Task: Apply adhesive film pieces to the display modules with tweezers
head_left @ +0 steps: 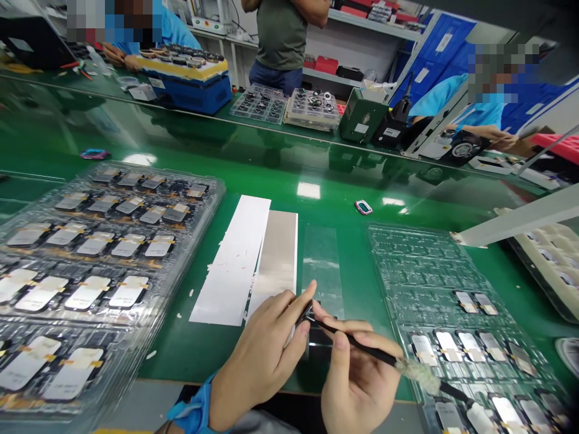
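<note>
Nr L hand (266, 337): wht strip (233, 259), gray strip (277, 253), clr film (322, 259).

The only view looks out from the person's head, forward and down over the glossy green bench (271, 163). It sits close above the left bare hand (265, 346) and the right bare hand (364, 377), which show large at lower centre. Two clear plastic trays (199, 241) (384, 259) flank them, cut by the frame edges. The far side slopes down rightward, and the grey metal shelf (380, 25) appears small, well beyond.
</note>
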Motion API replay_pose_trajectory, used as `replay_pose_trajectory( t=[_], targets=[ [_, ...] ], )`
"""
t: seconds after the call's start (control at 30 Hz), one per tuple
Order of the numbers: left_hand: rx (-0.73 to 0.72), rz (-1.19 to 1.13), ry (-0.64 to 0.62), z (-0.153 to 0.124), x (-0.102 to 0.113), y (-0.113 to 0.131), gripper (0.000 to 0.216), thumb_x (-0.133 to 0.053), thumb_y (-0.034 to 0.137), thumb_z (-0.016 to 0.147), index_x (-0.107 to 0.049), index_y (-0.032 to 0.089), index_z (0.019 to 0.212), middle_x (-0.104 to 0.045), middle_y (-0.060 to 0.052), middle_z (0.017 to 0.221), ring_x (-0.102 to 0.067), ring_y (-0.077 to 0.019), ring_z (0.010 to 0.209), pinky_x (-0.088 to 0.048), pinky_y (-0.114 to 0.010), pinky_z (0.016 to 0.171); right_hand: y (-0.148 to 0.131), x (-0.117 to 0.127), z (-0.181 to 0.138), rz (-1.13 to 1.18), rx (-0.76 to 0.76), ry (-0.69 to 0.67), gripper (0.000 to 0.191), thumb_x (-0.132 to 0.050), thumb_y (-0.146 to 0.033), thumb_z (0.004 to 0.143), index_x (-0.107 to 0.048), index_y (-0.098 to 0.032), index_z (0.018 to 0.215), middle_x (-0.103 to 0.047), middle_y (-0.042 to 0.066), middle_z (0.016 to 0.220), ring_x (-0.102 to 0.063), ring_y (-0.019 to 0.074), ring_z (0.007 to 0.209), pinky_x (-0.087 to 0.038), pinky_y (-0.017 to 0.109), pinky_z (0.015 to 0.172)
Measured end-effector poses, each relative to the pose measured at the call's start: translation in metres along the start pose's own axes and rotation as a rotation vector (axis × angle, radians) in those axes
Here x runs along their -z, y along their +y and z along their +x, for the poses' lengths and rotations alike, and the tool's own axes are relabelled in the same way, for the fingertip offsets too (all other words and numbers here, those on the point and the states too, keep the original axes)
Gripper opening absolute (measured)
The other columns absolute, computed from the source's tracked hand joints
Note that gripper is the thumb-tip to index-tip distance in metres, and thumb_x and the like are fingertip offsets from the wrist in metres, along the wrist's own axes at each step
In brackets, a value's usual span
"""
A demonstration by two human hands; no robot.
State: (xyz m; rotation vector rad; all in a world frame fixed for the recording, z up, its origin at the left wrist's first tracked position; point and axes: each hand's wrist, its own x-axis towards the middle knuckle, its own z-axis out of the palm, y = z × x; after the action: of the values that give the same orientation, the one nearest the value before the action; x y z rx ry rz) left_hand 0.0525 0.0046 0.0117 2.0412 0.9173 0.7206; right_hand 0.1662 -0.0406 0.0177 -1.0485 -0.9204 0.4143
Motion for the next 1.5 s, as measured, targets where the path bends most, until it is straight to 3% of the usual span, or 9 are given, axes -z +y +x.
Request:
replay_pose_trajectory(
  t=[0.83, 1.37, 1.5],
  targets=[
    [-0.001, 0.061, 0.013, 0.0027, 0.0012, 0.0006, 0.050, -0.030, 0.022, 0.103, -0.029, 0.028, 0.152, -0.056, -0.006, 0.099, -0.056, -0.0223, 0.090, -0.050, -0.038, 0.078, -0.0012, 0.0009, 0.0019, -0.032, 0.021, -0.012, 0.018, -0.052, -0.007, 0.094, -0.048, -0.023, 0.100, -0.068, 0.002, 0.089, -0.071, 0.0140, 0.087, -0.064, 0.031, 0.078],
    [-0.005, 0.053, 0.001, 0.0003, 0.0018, 0.0012, 0.052, -0.031, 0.025, 0.103, -0.024, 0.027, 0.155, -0.056, -0.007, 0.102, -0.056, -0.0235, 0.094, -0.050, -0.041, 0.082, 0.0015, 0.0013, 0.0024, -0.033, 0.089, -0.079, 0.021, -0.052, -0.001, 0.091, -0.049, -0.020, 0.099, -0.069, 0.002, 0.089, -0.071, 0.0155, 0.091, -0.064, 0.035, 0.083],
    [-0.010, 0.075, 0.013, 0.0008, 0.0019, 0.0003, 0.049, -0.033, 0.025, 0.103, -0.031, 0.027, 0.152, -0.057, -0.006, 0.098, -0.058, -0.0230, 0.090, -0.051, -0.039, 0.079, -0.0006, 0.0018, 0.0024, -0.009, 0.046, -0.040, 0.021, -0.051, -0.002, 0.091, -0.049, -0.021, 0.099, -0.069, 0.002, 0.089, -0.072, 0.0153, 0.089, -0.065, 0.033, 0.081]
  ],
)
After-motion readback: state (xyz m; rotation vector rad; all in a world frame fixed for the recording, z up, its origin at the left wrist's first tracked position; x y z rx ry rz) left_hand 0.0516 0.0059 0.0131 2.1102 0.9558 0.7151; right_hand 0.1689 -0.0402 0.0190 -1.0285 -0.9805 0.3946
